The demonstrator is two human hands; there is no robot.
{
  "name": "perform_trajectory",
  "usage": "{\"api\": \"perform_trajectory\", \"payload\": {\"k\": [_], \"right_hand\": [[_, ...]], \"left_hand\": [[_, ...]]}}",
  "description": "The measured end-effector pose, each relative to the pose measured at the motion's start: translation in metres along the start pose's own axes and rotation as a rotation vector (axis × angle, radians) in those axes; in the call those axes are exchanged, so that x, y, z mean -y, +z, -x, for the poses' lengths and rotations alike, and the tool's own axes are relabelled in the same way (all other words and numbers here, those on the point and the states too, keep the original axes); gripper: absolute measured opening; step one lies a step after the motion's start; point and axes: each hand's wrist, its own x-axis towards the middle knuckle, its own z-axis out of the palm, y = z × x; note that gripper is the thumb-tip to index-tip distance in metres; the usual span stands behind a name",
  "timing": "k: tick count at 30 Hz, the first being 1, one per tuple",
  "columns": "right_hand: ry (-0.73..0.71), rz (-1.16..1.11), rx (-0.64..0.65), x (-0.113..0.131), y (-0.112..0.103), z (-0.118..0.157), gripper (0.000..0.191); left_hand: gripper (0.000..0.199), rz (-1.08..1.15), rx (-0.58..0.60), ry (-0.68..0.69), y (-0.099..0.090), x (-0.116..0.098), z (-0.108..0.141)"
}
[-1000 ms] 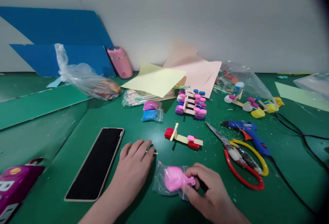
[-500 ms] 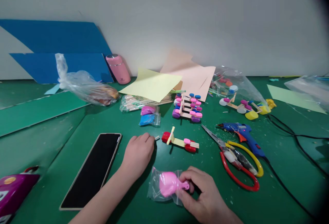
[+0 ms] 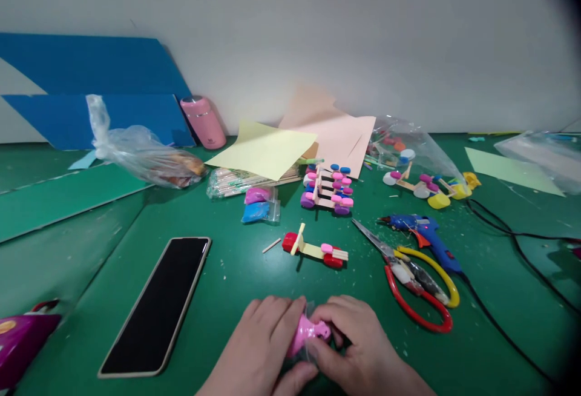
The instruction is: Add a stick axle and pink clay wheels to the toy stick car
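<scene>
Low in the view, a pink lump of clay in a clear plastic bag (image 3: 300,336) is between both hands. My left hand (image 3: 267,344) lies over its left side, fingers closed on the bag. My right hand (image 3: 351,338) pinches the bag at the right, where a knob of pink clay sticks out between the fingers. Beyond the hands stands a small stick model (image 3: 313,249) with red wheels and a pink piece on top. To its left lies a short thin stick (image 3: 271,246).
A phone (image 3: 157,305) lies left; scissors (image 3: 408,275) and a blue glue gun (image 3: 424,235) with a black cord lie right. Farther back are stacked models (image 3: 327,190), small clay bags (image 3: 259,204), paper sheets (image 3: 265,148) and a pink bottle (image 3: 204,122).
My left hand has left the short stick and come down to the pink bag, which it now covers in part. My right hand still holds the bag. The view has shifted slightly.
</scene>
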Motion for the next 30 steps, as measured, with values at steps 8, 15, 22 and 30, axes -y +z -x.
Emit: {"api": "perform_trajectory", "payload": {"k": [8,15,22,30], "right_hand": [[-0.029,0.114,-0.08,0.002,-0.005,-0.003,0.006],[0.051,-0.15,-0.111,0.004,-0.019,-0.007,0.007],[0.016,-0.357,-0.047,-0.002,-0.031,-0.008,0.016],[-0.078,-0.36,0.134,0.0,-0.039,-0.014,0.016]], "left_hand": [[0.04,0.103,-0.024,-0.077,0.021,0.006,0.01],[0.034,0.543,0.038,-0.423,0.013,-0.001,0.001],[0.032,1.137,0.149,-0.528,0.008,0.003,-0.003],[0.042,1.078,0.187,-0.71,0.014,0.005,0.01]]}}
